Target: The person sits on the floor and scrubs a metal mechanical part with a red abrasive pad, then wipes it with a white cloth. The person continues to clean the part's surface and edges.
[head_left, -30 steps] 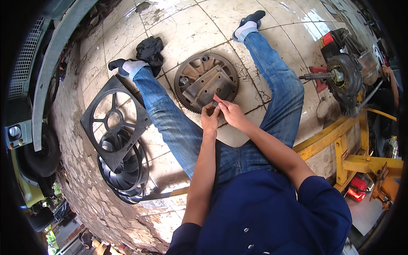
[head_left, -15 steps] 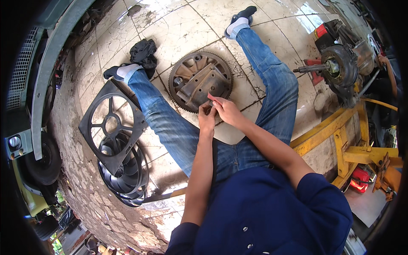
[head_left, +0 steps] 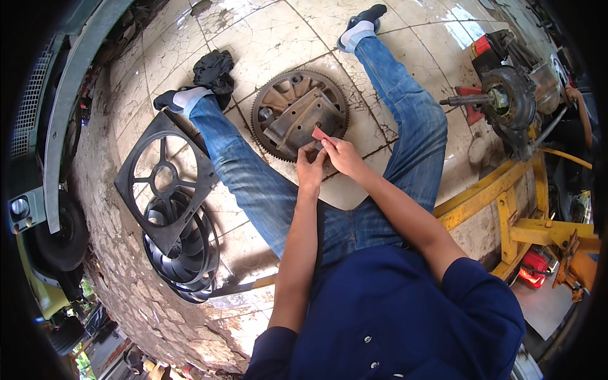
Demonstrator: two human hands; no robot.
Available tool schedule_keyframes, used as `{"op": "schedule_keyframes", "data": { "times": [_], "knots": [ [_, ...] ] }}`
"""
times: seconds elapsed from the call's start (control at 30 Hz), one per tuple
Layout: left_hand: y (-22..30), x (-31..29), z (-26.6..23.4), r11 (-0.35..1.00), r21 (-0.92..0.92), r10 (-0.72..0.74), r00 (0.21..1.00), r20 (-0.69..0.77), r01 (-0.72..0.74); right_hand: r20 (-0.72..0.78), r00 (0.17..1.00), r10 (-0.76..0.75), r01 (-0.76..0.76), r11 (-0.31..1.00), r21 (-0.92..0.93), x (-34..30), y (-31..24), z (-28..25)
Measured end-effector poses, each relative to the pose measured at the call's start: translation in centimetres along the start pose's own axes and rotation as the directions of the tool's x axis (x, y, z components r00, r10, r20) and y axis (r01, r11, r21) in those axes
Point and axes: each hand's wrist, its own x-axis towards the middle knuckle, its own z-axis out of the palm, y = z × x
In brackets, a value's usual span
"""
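Between my spread legs lies a round toothed flywheel (head_left: pixel 276 94), and a rusty angular metal housing with bolt holes (head_left: pixel 308 120) rests on top of it. Just over its near edge my two hands come together. My right hand (head_left: pixel 342 158) pinches a small reddish strip (head_left: pixel 321 134) that looks like sandpaper; one end sticks out toward the metal. My left hand (head_left: pixel 310 170) is closed close against the right fingertips, its fingers pressed round something small that I cannot make out.
A black fan shroud (head_left: pixel 201 171) and fan (head_left: pixel 183 253) lie left of my leg, a black cloth (head_left: pixel 214 73) near my left foot. Rightward stand a greasy hub assembly with a shaft (head_left: pixel 506 98) and a yellow metal frame (head_left: pixel 481 196). Another person's arm (head_left: pixel 577 104) shows at the far right.
Both hands have shifted slightly up and to the right in the picture. The reddish strip stands out a little more from my right fingers. The view has also moved slightly.
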Motion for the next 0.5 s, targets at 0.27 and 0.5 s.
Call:
{"op": "schedule_keyframes", "data": {
  "times": [0.27, 0.5],
  "knots": [
    [-0.4, 0.4, -0.5, 1.0, 0.019, 0.022, 1.0, -0.021, -0.022, -0.003, 0.999, -0.04, 0.04, 0.999, -0.01, -0.3, -0.5, 0.0],
    [-0.1, 0.0, 0.0, 0.998, -0.051, 0.03, 0.999, 0.03, -0.029, -0.085, 0.995, -0.045, 0.046, 0.999, 0.007, -0.2, 0.2, 0.4]
  ]
}}
